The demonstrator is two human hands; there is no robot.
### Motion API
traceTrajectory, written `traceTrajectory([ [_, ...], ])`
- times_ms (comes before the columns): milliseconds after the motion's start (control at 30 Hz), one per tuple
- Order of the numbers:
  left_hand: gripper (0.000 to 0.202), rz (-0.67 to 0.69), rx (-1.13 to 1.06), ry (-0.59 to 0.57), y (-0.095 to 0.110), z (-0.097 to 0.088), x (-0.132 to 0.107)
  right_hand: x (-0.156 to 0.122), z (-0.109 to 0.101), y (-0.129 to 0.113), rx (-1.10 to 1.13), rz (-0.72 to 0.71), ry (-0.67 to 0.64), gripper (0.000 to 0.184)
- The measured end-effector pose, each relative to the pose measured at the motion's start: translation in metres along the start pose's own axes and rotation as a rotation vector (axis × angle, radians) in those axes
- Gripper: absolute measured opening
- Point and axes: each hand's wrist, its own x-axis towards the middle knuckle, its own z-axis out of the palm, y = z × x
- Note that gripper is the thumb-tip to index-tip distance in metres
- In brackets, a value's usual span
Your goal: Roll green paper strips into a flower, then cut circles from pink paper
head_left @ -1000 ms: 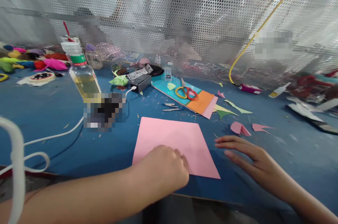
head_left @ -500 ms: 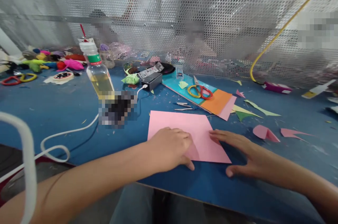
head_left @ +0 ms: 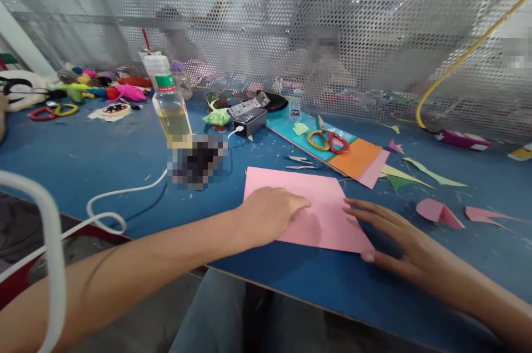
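Note:
A pink sheet of paper point(head_left: 328, 225) lies flat on the blue table in front of me, its right edge slanting. My left hand point(head_left: 272, 214) rests on the sheet's left part, one finger stretched over the paper. The other fingers of that hand are partly hidden beneath it. At the sheet's right edge is my right hand point(head_left: 399, 242), open, fingers spread along the edge and thumb at the lower right corner. Scissors point(head_left: 328, 141) with yellow and red handles lie just beyond, on a stack of coloured paper point(head_left: 359, 158).
A bottle point(head_left: 170, 106) of yellowish liquid stands at the left behind a pixelated device point(head_left: 197, 162) on a white cable point(head_left: 137, 189). Pink scraps point(head_left: 440, 213) lie at the right. A perforated metal screen point(head_left: 266, 26) closes the back. The table edge point(head_left: 282, 292) runs close to my legs.
The view has shifted slightly, moving the scene to the right. My left hand has gone from flat fingers to one finger pointing out. The right thumb has come to the paper's corner.

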Motion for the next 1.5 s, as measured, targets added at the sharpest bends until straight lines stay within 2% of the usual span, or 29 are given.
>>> traceTrajectory([
  [67,0.028,-0.053,-0.010,0.011,-0.003,-0.003,-0.001,-0.001,-0.001,-0.001,0.000,-0.016,-0.010,0.070],
  [100,0.028,-0.038,-0.013,0.008,-0.004,-0.004,-0.002,-0.001,-0.001,-0.002,-0.008,-0.021,-0.008,0.070],
  [233,0.044,0.173,0.065,-0.052,0.007,-0.003,0.003,0.003,0.003,-0.008,-0.054,-0.051,0.051,0.053],
  [300,0.042,0.208,0.130,-0.105,0.015,-0.004,0.009,0.005,0.004,-0.011,-0.074,-0.076,0.080,0.047],
  [400,0.032,0.199,0.216,-0.179,0.028,-0.009,0.022,0.008,0.005,-0.013,-0.125,-0.130,0.095,0.044],
  [533,0.019,0.203,0.224,-0.258,0.039,-0.015,0.034,0.009,0.006,-0.013,-0.161,-0.158,0.121,0.043],
  [667,0.004,0.246,0.199,-0.203,0.035,-0.008,0.039,0.010,0.004,-0.014,-0.102,-0.105,0.139,0.037],
  [800,0.008,0.263,0.160,-0.140,0.030,-0.002,0.041,0.011,0.004,-0.015,-0.069,-0.090,0.125,0.038],
  [933,0.004,0.196,0.136,-0.238,0.039,-0.010,0.045,0.010,0.004,-0.013,-0.074,-0.108,0.108,0.040],
  [1100,0.011,0.162,0.179,-0.325,0.054,-0.017,0.049,0.009,0.000,-0.017,-0.058,-0.083,0.032,0.045],
  [1233,0.018,0.205,0.269,-0.262,0.051,-0.012,0.050,0.006,-0.003,-0.020,-0.035,-0.056,0.029,0.052],
  [1400,0.025,0.248,0.261,-0.076,0.032,-0.018,0.039,0.006,-0.003,-0.009,-0.018,0.025,0.256,0.050],
  [1500,0.031,0.267,0.222,-0.033,0.024,-0.026,0.020,0.009,-0.009,-0.008,-0.041,0.015,0.363,0.030],
])
